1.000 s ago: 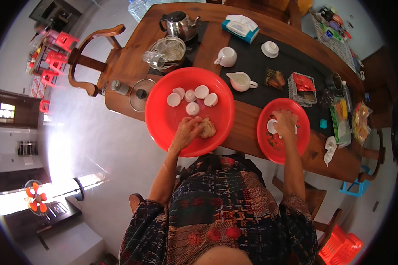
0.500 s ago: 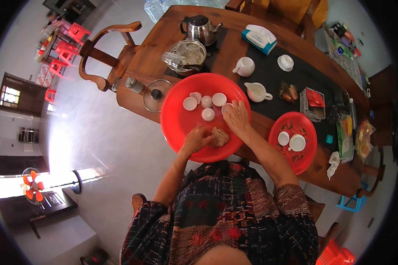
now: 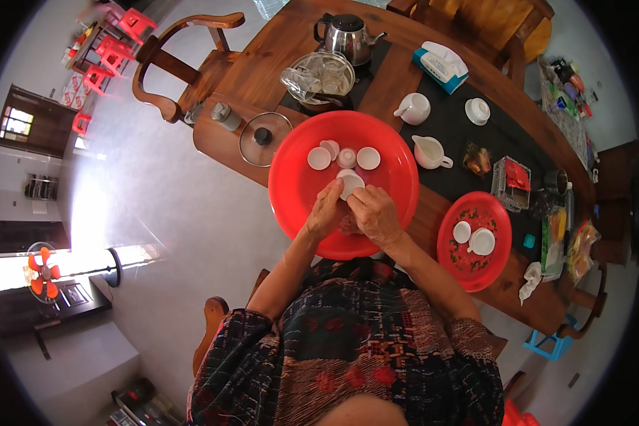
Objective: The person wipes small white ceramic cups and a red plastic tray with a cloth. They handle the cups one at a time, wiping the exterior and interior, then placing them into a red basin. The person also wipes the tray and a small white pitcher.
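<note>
A small white cup [image 3: 351, 187] is held between my two hands, its round mouth turned up toward me. My left hand [image 3: 324, 209] grips its left side, while the fingers of my right hand [image 3: 376, 215] close on its right rim. Both hands are over a wide red basin [image 3: 288, 192]. Several more white cups, one of them this cup [image 3: 368, 158], lie farther back in the basin; another is partly hidden behind the held one. A beige crumpled lump [image 3: 348, 224] shows dimly below my hands, mostly covered.
On the wooden table [image 3: 284, 67] stand a steel kettle [image 3: 348, 44], a glass bowl with glasses [image 3: 326, 82], a glass lid [image 3: 271, 151], a tissue pack [image 3: 440, 67] and white pitchers [image 3: 430, 152]. To the right, a smaller red tray [image 3: 465, 273] carries white cups and green scraps.
My right hand has brought a cup from the basin's right side to the middle. My left hand has left the beige lump and joined on the cup. The view has shifted slightly.
</note>
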A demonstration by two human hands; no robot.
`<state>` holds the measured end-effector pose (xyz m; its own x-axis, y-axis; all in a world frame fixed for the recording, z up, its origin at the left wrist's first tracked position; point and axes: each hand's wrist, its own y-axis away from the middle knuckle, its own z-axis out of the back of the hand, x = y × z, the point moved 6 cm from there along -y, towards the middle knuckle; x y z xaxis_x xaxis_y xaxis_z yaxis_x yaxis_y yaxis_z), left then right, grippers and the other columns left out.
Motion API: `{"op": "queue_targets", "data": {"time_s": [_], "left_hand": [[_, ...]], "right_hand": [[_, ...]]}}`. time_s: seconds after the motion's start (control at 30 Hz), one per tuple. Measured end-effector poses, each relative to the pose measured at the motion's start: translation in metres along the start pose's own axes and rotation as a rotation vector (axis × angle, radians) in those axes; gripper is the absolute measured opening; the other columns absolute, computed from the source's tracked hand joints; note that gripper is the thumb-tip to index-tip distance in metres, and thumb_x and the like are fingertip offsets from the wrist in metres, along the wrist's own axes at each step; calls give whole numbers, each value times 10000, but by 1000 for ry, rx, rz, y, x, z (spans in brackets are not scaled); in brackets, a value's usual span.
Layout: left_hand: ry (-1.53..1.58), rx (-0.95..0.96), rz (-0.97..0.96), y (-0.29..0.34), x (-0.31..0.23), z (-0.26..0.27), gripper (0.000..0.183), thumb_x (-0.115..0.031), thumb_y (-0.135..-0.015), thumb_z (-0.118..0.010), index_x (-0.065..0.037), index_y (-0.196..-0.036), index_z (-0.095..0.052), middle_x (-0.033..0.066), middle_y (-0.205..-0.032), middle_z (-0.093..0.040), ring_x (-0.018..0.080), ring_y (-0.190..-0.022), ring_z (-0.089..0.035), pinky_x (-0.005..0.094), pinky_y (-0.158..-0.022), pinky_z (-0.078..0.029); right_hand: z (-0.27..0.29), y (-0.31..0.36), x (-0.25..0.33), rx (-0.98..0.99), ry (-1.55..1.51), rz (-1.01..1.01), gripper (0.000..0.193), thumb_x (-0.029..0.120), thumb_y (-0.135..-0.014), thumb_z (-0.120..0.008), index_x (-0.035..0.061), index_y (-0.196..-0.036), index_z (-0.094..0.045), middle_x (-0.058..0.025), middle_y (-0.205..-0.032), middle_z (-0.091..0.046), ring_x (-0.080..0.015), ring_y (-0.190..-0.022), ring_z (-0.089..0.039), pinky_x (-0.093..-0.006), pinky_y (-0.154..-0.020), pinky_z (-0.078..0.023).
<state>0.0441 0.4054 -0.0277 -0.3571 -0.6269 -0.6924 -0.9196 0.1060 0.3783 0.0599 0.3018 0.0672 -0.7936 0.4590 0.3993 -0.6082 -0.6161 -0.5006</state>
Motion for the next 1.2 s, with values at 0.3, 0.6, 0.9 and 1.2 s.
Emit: {"op": "queue_targets", "data": {"time_s": [0.3,0.6,0.9,1.2], "left_hand": [[-238,-233,-297,1,-16,-5,182,-97,-900,-498,-33,-1064,-542,41,-904,-581,110,-823,-564,260,-708,-487],[-1416,-502,-473,19,-61,-31,165,-139,-884,-484,-44,-989,-570,179,-911,-569,405,-786,-577,503,-662,-451],[-1345,-486,-648,21,-53,-28,166,-169,-907,-494,-5,-926,-510,218,-813,-586,441,-732,-571,532,-662,-447],[-1268,-339,-331,11,-41,-13,210,-182,-913,-514,19,-969,-540,210,-775,-624,362,-691,-617,464,-611,-475]], "right_hand": [[-52,13,-42,-79,-907,-777,240,210,-878,-550,-23,-935,-557,-119,-717,-603,-243,-620,-605,-336,-566,-480],[-92,32,-27,152,-1679,-1410,313,305,-925,-493,44,-753,-508,-49,-548,-488,-143,-362,-462,-305,-306,-339],[-61,7,-50,-57,-563,-581,235,227,-903,-505,40,-765,-533,-82,-582,-557,-233,-496,-588,-364,-424,-440],[-30,-20,-49,196,-107,-196,110,140,-834,-560,41,-794,-534,-157,-649,-598,-363,-616,-603,-432,-517,-472]]}}
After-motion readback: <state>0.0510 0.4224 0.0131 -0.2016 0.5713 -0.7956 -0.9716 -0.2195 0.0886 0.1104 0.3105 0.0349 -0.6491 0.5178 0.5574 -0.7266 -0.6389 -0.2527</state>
